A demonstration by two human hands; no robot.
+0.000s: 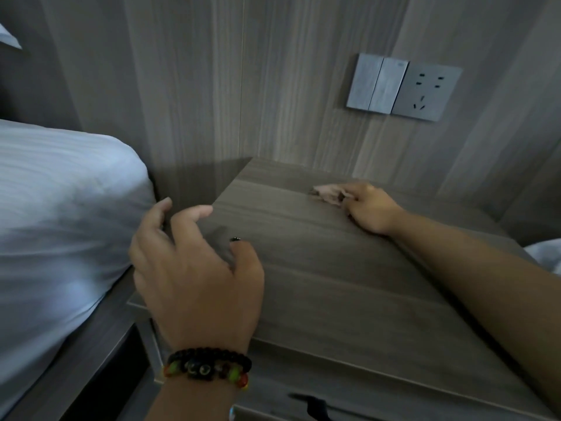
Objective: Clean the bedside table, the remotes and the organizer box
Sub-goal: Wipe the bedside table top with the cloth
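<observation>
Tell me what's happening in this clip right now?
A person is wiping the bedside table. The right hand presses a small pinkish cloth onto the tabletop near its back edge, below the wall switch and socket. The left hand hovers with loosely spread fingers over the table's front left corner, next to the white bedding, and holds nothing. No remotes or organizer box show in this view.

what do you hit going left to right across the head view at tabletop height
white bedding → left hand hovering over the table's left edge → bare wood top of the bedside table → pinkish cloth → right hand gripping that cloth on the tabletop
</observation>
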